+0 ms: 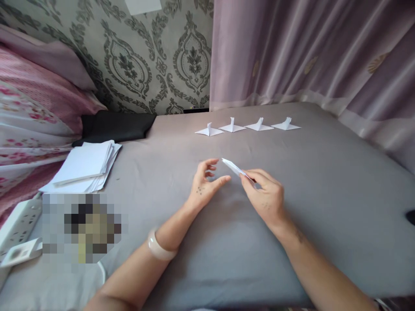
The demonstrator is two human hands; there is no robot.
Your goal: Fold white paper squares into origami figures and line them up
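Pinched between the thumb and fingers of my right hand (266, 196) is a narrow folded piece of white paper (234, 166), its pointed end tilted up to the left. Just left of that tip, my left hand (205, 183) holds nothing, with its thumb apart from its curled fingers. Farther back on the grey sheet stand several folded white paper figures in a row, among them a left one (209, 130) and a right one (286, 125). Each has a flat pointed base and an upright part. The far end of the held paper is hidden by my right fingers.
A stack of white paper (82, 164) lies at the left, before a black flat item (116, 125). A white power strip (22, 220) with a plug is at the left edge, beside a blurred-out patch. Curtains (292, 52) and a patterned wall (155, 56) border the grey surface.
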